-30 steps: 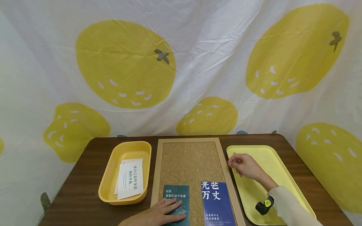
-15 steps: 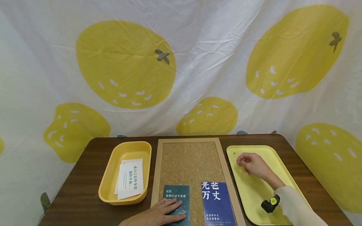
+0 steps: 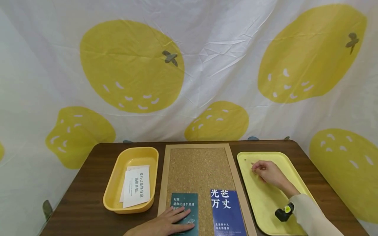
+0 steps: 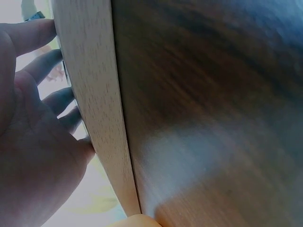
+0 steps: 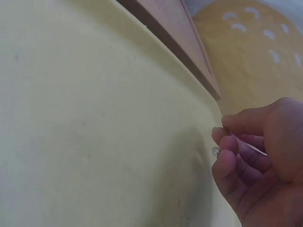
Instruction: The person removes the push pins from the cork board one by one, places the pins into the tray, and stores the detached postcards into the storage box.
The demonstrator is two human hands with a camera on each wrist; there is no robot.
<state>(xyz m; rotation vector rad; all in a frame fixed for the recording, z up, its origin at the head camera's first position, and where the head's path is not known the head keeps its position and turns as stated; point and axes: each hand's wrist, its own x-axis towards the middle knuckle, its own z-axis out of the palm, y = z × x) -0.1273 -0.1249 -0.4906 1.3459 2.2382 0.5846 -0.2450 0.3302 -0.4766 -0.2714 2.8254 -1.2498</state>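
Observation:
My left hand [image 3: 172, 220], fingers straight and spread, rests on a dark green card [image 3: 184, 198] with white print, on the lower left of the framed corkboard [image 3: 198, 167]. To its right on the board lies a blue card [image 3: 228, 213]. Over the upper left of the pale yellow tray [image 3: 276, 205] is my right hand [image 3: 270, 172], thumb and fingertips drawn together. A tiny clear, shiny object [image 5: 215, 152] shows right at its fingertips in the right wrist view; I cannot tell whether the fingers grip it. Small dark specks [image 3: 245, 160] sit near the tray's far left corner.
Left of the corkboard, a yellow-orange basin [image 3: 109, 190] holds white printed cards [image 3: 136, 188]. All of this stands on a dark wooden table [image 3: 79, 203]. Behind it hangs a white cloth [image 3: 198, 75] printed with big yellow lemons.
My right hand has moved right from the tray's left rim to over the tray. A second small speck now shows beside its fingertips. The left hand has stayed on the green card.

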